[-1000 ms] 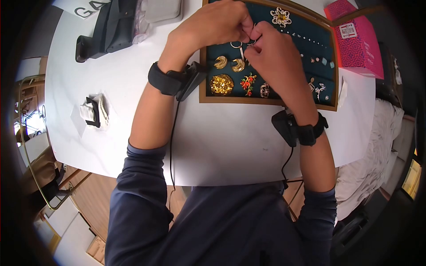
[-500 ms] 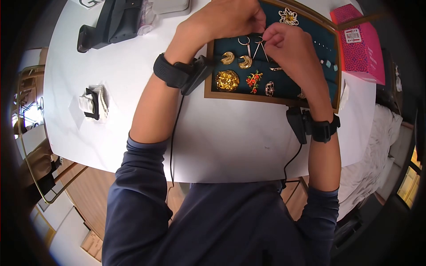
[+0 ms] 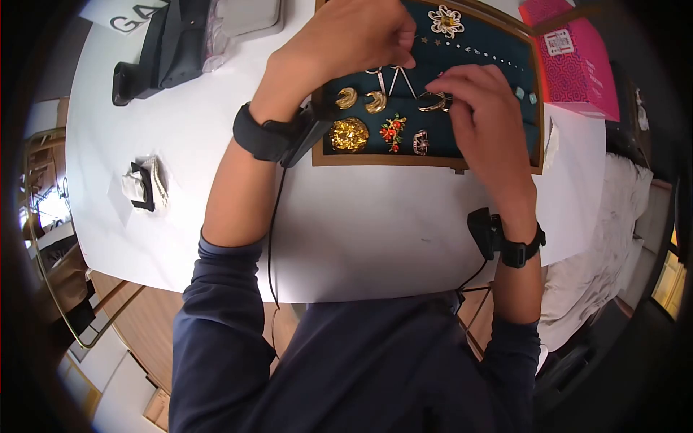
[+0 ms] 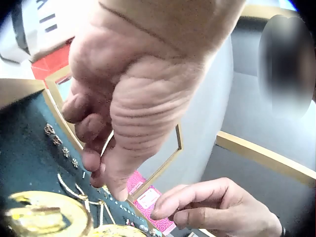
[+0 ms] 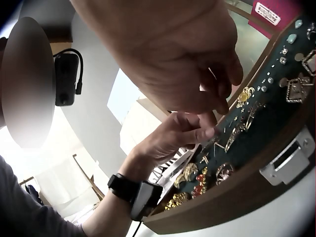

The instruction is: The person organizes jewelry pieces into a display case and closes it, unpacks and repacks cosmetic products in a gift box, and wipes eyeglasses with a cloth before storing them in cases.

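Observation:
My left hand hangs over a shallow wooden jewelry case lined in dark green. Its fingertips are right at the top of a long V-shaped silver earring; I cannot tell whether they pinch it. A similar bar earring with a ring top lies just beside. My right hand is lower and to the right, fingers loosely bent and thumb apart from them. A hoop-like piece of jewelry shows beside its thumb. In the right wrist view, nothing shows between the right thumb and fingers.
Gold crescent earrings, a round gold piece, a red-flowered brooch and a flower brooch lie in the case. A pink box stands right of it. Dark cases and a small packet are leftward.
Both hands met at the top of the bar earrings a second ago. The right hand has drawn away to the right and down; the left has stayed over the earrings.

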`<state>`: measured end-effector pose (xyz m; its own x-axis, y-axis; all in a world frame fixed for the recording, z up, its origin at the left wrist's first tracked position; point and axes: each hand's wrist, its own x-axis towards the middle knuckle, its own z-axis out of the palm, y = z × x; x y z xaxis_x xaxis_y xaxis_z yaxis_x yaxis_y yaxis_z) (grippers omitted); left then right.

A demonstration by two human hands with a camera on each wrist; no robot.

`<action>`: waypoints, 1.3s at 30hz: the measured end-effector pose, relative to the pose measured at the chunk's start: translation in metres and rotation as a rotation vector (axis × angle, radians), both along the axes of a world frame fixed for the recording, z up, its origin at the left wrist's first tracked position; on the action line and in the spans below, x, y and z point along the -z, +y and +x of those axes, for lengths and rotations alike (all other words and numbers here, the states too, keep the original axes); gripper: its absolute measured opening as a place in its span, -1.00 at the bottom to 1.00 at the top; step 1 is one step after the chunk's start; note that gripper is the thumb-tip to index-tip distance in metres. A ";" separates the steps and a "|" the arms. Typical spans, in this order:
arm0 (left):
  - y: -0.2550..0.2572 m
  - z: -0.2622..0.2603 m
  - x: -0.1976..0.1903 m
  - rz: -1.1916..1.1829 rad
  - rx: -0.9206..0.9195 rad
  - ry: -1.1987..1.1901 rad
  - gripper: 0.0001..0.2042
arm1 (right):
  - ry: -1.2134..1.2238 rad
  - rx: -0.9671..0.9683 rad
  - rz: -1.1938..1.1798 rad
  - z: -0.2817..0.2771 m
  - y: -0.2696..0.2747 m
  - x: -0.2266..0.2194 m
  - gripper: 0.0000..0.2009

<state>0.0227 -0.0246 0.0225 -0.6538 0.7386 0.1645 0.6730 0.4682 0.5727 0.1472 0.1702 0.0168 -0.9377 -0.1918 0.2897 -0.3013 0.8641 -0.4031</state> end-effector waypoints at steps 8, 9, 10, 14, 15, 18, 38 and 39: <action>0.002 0.001 -0.013 -0.030 0.030 -0.100 -0.81 | 0.027 -0.028 0.135 -0.003 -0.009 0.008 -0.77; 0.003 0.001 -0.016 -0.058 0.029 -0.147 -0.82 | 0.019 -0.030 0.130 -0.003 -0.009 0.008 -0.76; 0.003 0.001 -0.011 -0.060 0.031 -0.148 -0.82 | 0.011 -0.033 0.125 -0.002 -0.009 0.009 -0.75; 0.003 0.000 0.014 -0.039 0.027 -0.017 -0.85 | 0.011 -0.045 0.117 -0.002 -0.010 0.009 -0.75; 0.003 0.000 0.016 0.023 0.032 -0.025 -0.80 | 0.011 -0.049 0.111 -0.002 -0.011 0.009 -0.75; 0.004 -0.001 0.006 -0.142 0.017 -0.071 -0.86 | 0.015 -0.049 0.094 -0.002 -0.012 0.010 -0.76; -0.014 -0.012 -0.021 0.079 -0.109 -0.205 -0.99 | -0.073 0.530 -0.121 0.080 0.092 -0.052 -0.82; -0.011 -0.007 -0.028 0.003 -0.210 -0.254 -0.98 | -0.115 0.580 -0.126 0.094 0.101 -0.047 -0.83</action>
<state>0.0162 -0.0358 0.0502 -0.8122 0.5830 -0.0215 0.3975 0.5799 0.7112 0.2414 0.2716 0.0642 -0.9058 0.3890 0.1677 0.2560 0.8180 -0.5151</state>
